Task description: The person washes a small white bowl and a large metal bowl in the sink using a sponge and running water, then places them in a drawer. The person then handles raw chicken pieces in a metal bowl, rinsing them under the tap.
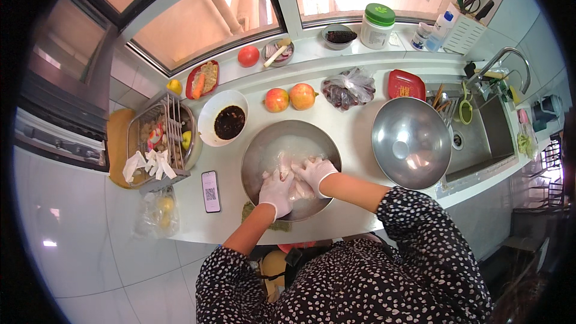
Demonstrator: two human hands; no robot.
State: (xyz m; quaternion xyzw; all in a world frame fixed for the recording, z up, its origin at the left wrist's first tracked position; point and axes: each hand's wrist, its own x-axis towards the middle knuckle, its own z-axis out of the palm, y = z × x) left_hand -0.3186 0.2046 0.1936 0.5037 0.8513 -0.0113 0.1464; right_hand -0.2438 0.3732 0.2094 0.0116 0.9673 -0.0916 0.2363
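A wide stainless steel bowl [256, 153] stands on the counter before me, with cloudy whitish liquid in it. Pale raw meat, which looks like poultry [300, 190], lies in the liquid. My left hand [275, 192], in a thin whitish disposable glove, grips the near left part of the meat. From the right, my gloved right hand [316, 174] holds its upper right side, fingers bent over it. The fingertips of both hands are partly hidden by the meat and the liquid. A green cloth [280, 226] shows beneath the bowl's near edge.
Left of the bowl are a white bowl of dark sauce [229, 122], a phone [211, 191] and a wire rack [148, 130]. Two pomegranates [290, 98] and a bag of dark fruit [348, 90] sit behind. An empty steel bowl [411, 141] stands right, beside the sink [483, 157].
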